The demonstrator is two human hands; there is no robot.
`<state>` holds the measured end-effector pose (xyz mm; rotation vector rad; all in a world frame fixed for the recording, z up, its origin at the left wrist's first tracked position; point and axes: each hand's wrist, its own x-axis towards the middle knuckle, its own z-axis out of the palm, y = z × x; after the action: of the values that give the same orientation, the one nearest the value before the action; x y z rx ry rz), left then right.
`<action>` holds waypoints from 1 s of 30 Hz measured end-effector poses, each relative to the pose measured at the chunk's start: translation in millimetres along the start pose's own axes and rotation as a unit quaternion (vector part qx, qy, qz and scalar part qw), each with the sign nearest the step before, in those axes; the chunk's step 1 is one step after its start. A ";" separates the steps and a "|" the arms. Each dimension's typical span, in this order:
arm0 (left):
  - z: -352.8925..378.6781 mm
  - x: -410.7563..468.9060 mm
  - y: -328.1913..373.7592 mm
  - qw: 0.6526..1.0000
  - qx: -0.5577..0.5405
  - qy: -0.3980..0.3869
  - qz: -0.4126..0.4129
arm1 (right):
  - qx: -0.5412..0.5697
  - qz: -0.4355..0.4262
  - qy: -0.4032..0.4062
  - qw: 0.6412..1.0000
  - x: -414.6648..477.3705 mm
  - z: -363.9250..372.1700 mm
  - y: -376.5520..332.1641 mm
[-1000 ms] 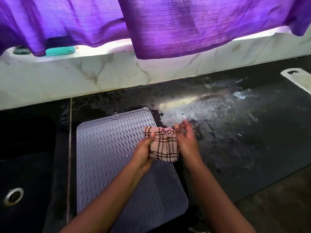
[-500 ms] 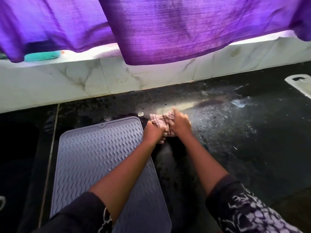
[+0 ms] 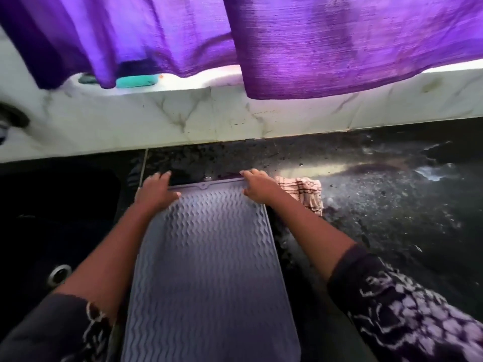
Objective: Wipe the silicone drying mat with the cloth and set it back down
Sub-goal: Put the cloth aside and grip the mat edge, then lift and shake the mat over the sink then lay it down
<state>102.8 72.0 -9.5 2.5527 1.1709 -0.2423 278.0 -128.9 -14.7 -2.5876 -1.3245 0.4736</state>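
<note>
The cloth (image 3: 303, 190) has left the hands and now lies on the desk (image 3: 392, 218) just right of the mat (image 3: 209, 257). Left hand (image 3: 155, 192) and right hand (image 3: 257, 188) each clamp a far corner, likely to lift it.

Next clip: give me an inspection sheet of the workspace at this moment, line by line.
Surface: dark stone counter, wet streaks and specks right of the mat.
Job's things: grey ribbed silicone mat lying flat; checked cloth bunched on the counter by the mat's far right corner.
Clutter: teal object on the sill.
Hands: left hand and right hand each grip a far corner of the mat; neither holds the cloth.
Cables: nothing seen.
Surroundings: dark sink with drain at left; marble backsplash; purple curtain above.
</note>
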 end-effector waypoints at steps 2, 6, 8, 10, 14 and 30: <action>-1.0 6.2 -21.1 0.999 0.020 -0.041 0.002 | -0.046 0.019 -0.035 0.998 14.5 -0.6 -6.5; 6.5 0.1 -26.3 0.998 0.036 0.026 0.043 | -0.077 0.042 -0.048 0.995 26.4 -7.8 -13.9; 0.8 -4.1 -26.4 0.998 0.007 0.046 0.049 | -0.086 0.032 -0.041 0.995 24.2 -13.0 -22.6; -9.5 -8.2 -27.5 0.997 -0.020 0.053 0.056 | -0.082 0.026 -0.035 0.996 19.4 -24.8 -32.6; -49.5 -30.8 -38.0 0.981 -0.061 0.135 0.126 | -0.078 0.001 -0.044 0.996 1.4 -78.1 -69.3; -343.4 -171.9 -221.2 0.915 -0.222 0.303 0.150 | 0.020 -0.165 0.319 0.933 -27.6 -243.7 -337.8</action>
<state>-170.2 208.6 311.8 2.3859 0.8478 0.8458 98.7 37.7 323.4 -2.1227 -1.4156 -0.3672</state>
